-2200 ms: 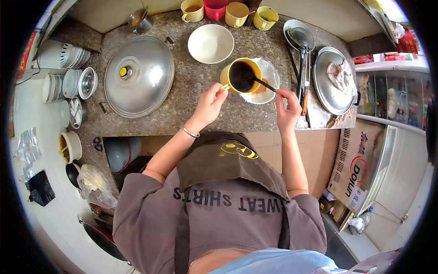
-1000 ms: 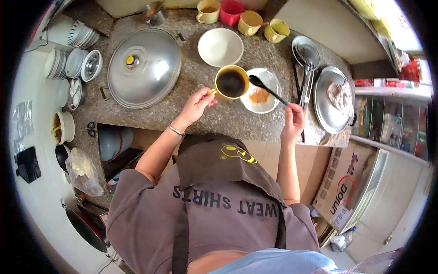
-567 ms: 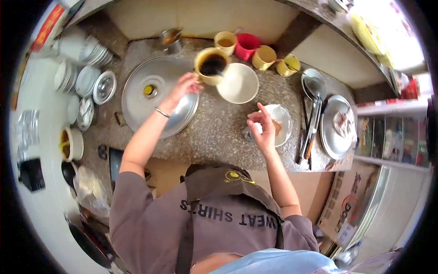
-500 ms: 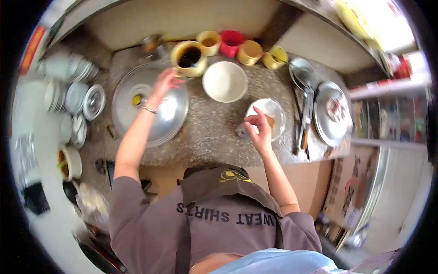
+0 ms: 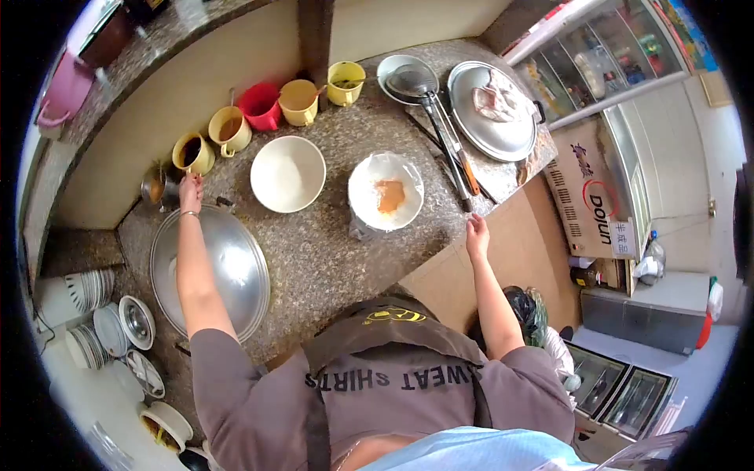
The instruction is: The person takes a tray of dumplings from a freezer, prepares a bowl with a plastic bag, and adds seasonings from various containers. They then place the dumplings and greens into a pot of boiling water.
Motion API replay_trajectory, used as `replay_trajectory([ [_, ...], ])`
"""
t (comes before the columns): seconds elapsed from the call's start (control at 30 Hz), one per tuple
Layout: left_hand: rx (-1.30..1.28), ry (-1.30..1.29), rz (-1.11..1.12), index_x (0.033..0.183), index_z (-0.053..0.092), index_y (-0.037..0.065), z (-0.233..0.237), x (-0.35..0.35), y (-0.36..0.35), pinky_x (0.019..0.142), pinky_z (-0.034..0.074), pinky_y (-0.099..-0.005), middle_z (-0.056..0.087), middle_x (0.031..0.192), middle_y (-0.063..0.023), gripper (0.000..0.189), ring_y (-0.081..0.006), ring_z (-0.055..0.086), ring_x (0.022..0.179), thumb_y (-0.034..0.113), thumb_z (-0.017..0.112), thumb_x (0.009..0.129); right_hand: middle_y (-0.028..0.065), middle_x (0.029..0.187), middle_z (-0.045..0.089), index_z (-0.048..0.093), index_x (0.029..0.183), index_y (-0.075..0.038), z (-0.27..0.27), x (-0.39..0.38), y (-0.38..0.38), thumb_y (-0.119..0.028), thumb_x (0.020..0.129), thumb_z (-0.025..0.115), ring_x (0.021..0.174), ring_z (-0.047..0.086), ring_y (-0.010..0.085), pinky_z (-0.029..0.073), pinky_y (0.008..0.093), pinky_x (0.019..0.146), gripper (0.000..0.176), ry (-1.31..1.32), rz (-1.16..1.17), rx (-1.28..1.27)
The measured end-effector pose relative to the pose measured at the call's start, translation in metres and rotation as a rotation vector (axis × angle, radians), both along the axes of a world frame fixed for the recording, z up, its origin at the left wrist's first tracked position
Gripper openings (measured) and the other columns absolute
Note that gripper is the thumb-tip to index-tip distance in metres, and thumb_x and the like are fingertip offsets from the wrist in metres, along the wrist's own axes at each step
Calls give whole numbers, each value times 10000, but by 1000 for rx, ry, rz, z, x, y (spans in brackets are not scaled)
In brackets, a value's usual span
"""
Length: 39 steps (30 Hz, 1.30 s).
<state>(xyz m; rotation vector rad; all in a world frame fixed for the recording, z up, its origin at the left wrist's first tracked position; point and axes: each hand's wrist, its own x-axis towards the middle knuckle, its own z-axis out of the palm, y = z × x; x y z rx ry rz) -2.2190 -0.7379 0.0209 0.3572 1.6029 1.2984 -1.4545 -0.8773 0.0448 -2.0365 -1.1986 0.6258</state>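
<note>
Left hand: one, bare, bracelet at the wrist (image 5: pixel 191 191), fingers bunched at the handle of the dark-drink cup; I cannot tell whether they grip it.
Right hand: one, bare (image 5: pixel 477 235), fingers loosely curled, nothing visible in it, near the table's front edge (image 5: pixel 440 253).
Dark-drink cup: one round yellow cup with dark liquid (image 5: pixel 203 162), upright at the left end of the cup row.
Other cups: four; a yellow one with brown contents (image 5: pixel 238 142), a red one (image 5: pixel 259 107), a tan-yellow one (image 5: pixel 299 100) and a yellow one with green contents (image 5: pixel 343 96).
Bowls in front: two; a plain white round bowl (image 5: pixel 287 174) and a white bowl lined with clear plastic (image 5: pixel 364 187), orange-brown matter inside.
Large round silvery metal lids: two; one partly under the left forearm (image 5: pixel 232 271), one at right (image 5: pixel 503 135) bearing one crumpled pale cloth (image 5: pixel 496 97).
Strainer: one round metal mesh (image 5: pixel 412 79), well right of the cups.
</note>
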Motion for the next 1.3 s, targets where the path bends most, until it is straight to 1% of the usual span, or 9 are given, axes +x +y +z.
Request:
replay_trajectory([
  [0.13,13,76,147,1278,364,118,25,22,-14,439,391,-199,587,809,-43,414,-77,454,515,196,521,904,170,1050,581,527,1128,-34,-15,15,44,-107,787,590,1008,552,313,442,385,864,355,-267,126,16],
  [0.3,91,236,232,1350,301,120,85,53,-93,641,492,-292,592,1028,-110,588,-152,576,741,146,609,850,161,938,551,531,1014,-41,2,7,77,-118,712,638,956,531,342,444,419,820,329,-534,164,-53],
  [0.4,-73,1030,151,1250,474,92,60,31,-172,917,412,-342,542,1190,-152,467,-263,543,1048,186,631,820,203,860,595,490,1044,-39,-5,26,90,-185,674,663,838,571,386,461,462,736,434,-506,324,-112],
  [0.5,-458,1601,5,1258,470,95,75,49,-246,931,402,-393,536,1193,-190,517,-326,525,1073,226,639,788,214,898,615,481,1096,-71,-2,24,89,-245,721,640,812,593,399,467,482,704,444,-444,178,-124],
  [0.7,-570,1360,-107,1234,501,84,90,72,-278,917,405,-409,545,1146,-193,490,-347,495,1081,214,626,778,214,940,596,453,1176,-46,-4,32,79,-204,763,628,829,578,401,456,468,702,475,-379,331,160],
  [0.8,-430,1346,56,1191,527,75,82,72,-270,915,408,-407,579,1094,-175,477,-348,502,1057,161,659,740,237,819,600,555,965,-15,28,14,54,-242,754,605,794,587,405,454,455,719,313,-293,264,202],
  [1.03,-48,1225,51,970,623,56,95,51,-279,903,420,-392,622,966,-156,302,-340,531,995,164,698,699,24,582,485,520,815,-25,57,-37,-41,-142,789,619,500,484,132,384,298,453,156,189,387,149],
  [1.1,-117,1432,76,897,639,59,169,78,-298,845,437,-410,621,934,-170,238,-351,542,932,200,682,710,-27,561,452,504,772,-56,106,-76,-85,-103,815,606,433,423,70,330,226,396,120,594,315,-97],
  [1.3,-142,1343,192,966,653,62,277,51,-419,762,453,-389,564,885,-188,326,-341,561,830,187,705,669,-25,557,454,527,799,-45,121,-167,-156,-137,812,624,431,413,56,307,206,386,134,606,724,-381],
])
